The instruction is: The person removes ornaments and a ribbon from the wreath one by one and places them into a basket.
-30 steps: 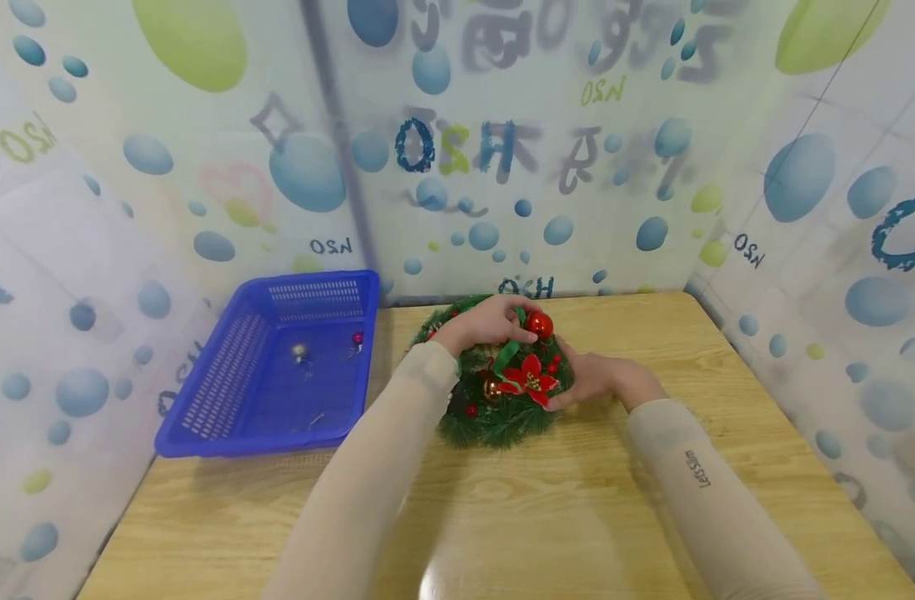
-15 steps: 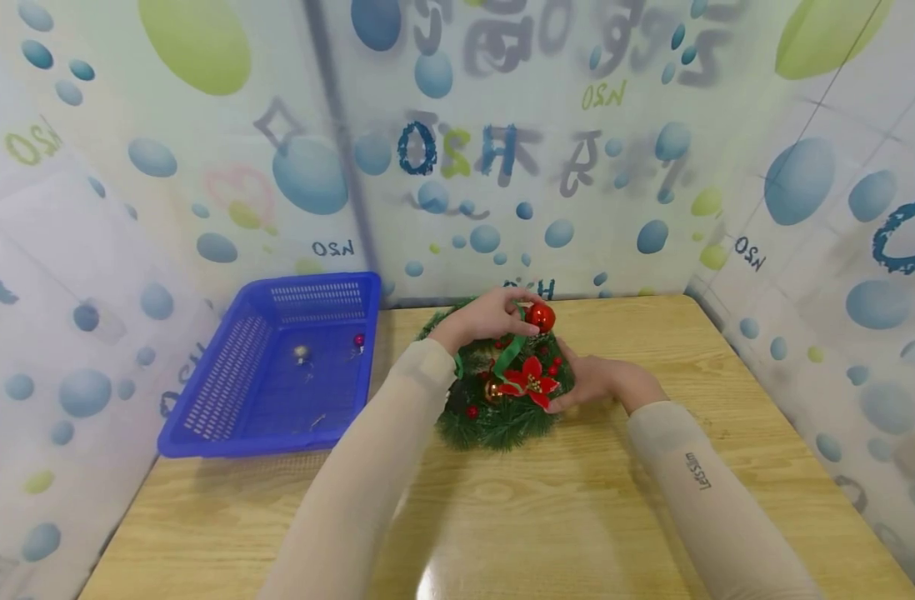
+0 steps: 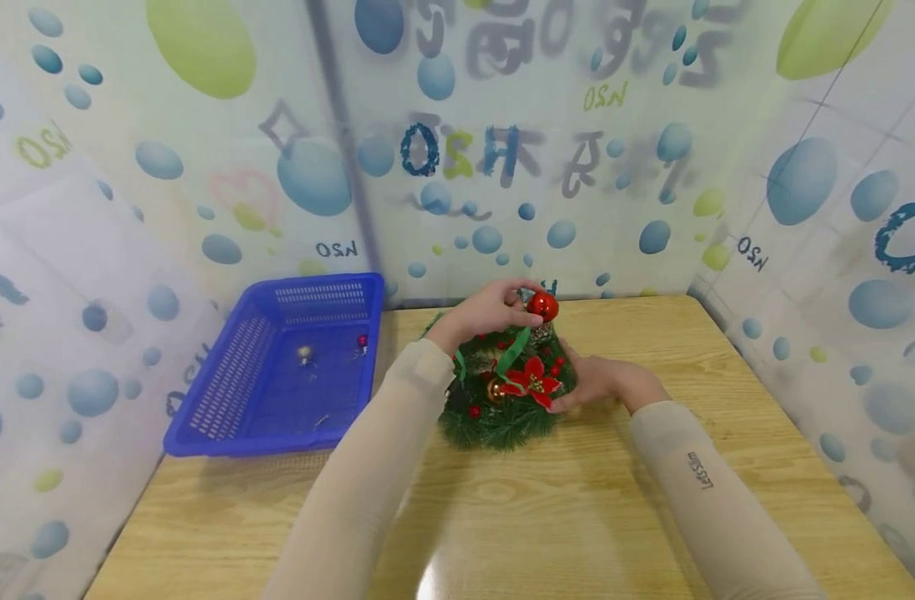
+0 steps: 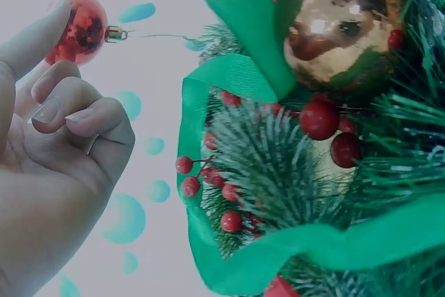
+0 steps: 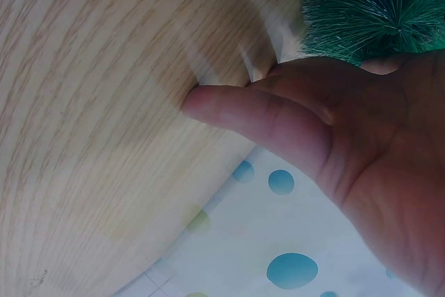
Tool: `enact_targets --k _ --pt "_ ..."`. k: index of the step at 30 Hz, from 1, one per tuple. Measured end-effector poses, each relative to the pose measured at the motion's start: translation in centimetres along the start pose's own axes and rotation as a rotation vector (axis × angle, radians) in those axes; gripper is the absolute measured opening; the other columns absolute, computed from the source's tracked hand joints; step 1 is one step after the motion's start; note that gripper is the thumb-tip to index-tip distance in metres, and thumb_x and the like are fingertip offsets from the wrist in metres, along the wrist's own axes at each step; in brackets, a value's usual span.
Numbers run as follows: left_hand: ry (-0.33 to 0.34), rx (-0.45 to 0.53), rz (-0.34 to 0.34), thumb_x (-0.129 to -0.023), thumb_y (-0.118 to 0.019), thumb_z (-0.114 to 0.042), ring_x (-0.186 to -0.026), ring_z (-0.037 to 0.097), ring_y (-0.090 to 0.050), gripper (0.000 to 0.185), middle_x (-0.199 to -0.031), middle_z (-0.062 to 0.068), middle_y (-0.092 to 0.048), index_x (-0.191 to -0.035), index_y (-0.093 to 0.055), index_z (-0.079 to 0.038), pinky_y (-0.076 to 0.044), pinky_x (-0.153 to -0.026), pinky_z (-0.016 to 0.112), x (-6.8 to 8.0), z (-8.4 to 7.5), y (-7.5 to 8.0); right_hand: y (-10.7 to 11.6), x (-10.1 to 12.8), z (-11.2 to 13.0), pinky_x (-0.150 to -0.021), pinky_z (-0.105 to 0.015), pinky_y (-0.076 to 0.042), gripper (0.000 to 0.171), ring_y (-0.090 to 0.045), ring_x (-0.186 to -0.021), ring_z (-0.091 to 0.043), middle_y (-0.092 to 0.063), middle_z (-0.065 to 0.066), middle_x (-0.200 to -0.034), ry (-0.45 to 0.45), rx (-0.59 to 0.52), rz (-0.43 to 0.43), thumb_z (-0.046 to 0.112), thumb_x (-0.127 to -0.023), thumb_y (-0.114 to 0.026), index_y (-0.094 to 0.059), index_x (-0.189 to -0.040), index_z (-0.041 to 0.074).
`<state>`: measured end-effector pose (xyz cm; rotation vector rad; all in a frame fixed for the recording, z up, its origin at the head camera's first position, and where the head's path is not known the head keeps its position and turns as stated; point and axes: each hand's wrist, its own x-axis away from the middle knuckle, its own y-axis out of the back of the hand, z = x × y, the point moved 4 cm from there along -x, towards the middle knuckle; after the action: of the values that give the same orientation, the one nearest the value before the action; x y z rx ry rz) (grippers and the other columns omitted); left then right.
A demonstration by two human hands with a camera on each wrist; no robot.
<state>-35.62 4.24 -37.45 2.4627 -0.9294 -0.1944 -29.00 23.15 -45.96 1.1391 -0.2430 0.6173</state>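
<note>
Lift is what we note first: against the head view a second ago, our left hand (image 3: 487,310) has raised the red bauble (image 3: 542,306) from among the wreath's (image 3: 502,387) greenery to just above its far rim. The wrist view shows the bauble (image 4: 78,27) clear of the needles, joined to them only by a thin wire hook running from its gold cap. We judge that the ornament is nearly free of the wreath.

Our left hand (image 4: 59,137) pinches the bauble at the fingertips, the other fingers curled into the palm. Our right hand (image 3: 603,382) lies against the wreath's right edge on the wooden table (image 3: 577,517); in its wrist view the hand (image 5: 334,137) has one finger stretched along the tabletop and pine needles (image 5: 368,8) at its fingertips, though we cannot tell whether the fingers curl round the greenery.

A blue basket (image 3: 202,417) stands to the left, holding a few small ornaments.
</note>
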Motion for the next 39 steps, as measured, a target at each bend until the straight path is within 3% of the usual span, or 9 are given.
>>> enact_targets --k 6,12,26,33,39 --pt "0.010 0.003 -0.009 -0.087 -0.073 -0.042 -0.052 0.017 -0.033 0.049 -0.073 0.009 -0.052 -0.131 -0.053 -0.039 -0.035 -0.052 0.029 0.4 -0.7 0.7 0.1 0.3 0.2 -0.111 -0.061 -0.032 0.137 -0.035 -0.141 -0.045 -0.025 -0.025 -0.158 -0.011 -0.024 0.010 0.074 -0.069 -0.071 0.018 -0.156 0.016" --pt "-0.003 -0.011 -0.025 -0.089 -0.072 -0.040 -0.050 0.018 -0.029 0.046 -0.063 0.001 -0.044 -0.131 -0.054 -0.038 -0.034 -0.052 0.031 0.8 -1.2 1.8 0.1 0.3 0.1 -0.112 -0.061 -0.031 0.137 -0.033 -0.142 -0.046 -0.022 -0.025 -0.159 -0.005 -0.036 0.017 0.074 -0.070 -0.071 0.020 -0.155 0.016" --pt "0.001 -0.032 -0.065 -0.089 -0.072 -0.036 -0.050 0.017 -0.031 0.043 -0.061 -0.001 -0.041 -0.129 -0.055 -0.037 -0.033 -0.055 0.035 2.7 -2.3 4.9 0.0 -0.1 -0.1 -0.111 -0.059 -0.033 0.138 -0.036 -0.141 -0.045 -0.023 -0.024 -0.159 -0.001 -0.016 0.020 0.076 -0.069 -0.070 0.021 -0.155 0.017" --pt "0.029 -0.068 -0.071 -0.089 -0.073 -0.036 -0.051 0.015 -0.032 0.053 -0.063 -0.001 -0.043 -0.137 -0.052 -0.032 -0.036 -0.056 0.035 3.9 -2.3 7.3 -0.2 -0.3 -0.2 -0.113 -0.060 -0.029 0.139 -0.030 -0.143 -0.046 -0.021 -0.024 -0.160 -0.001 -0.020 0.022 0.077 -0.068 -0.070 0.022 -0.154 0.018" --pt "0.064 -0.106 -0.104 -0.089 -0.073 -0.036 -0.051 0.017 -0.029 0.051 -0.066 0.003 -0.043 -0.135 -0.052 -0.035 -0.031 -0.053 0.032 6.2 -1.7 10.6 -0.2 -0.3 -0.2 -0.113 -0.061 -0.029 0.140 -0.030 -0.143 -0.047 -0.022 -0.023 -0.160 -0.010 -0.019 0.023 0.077 -0.067 -0.070 0.022 -0.154 0.020"
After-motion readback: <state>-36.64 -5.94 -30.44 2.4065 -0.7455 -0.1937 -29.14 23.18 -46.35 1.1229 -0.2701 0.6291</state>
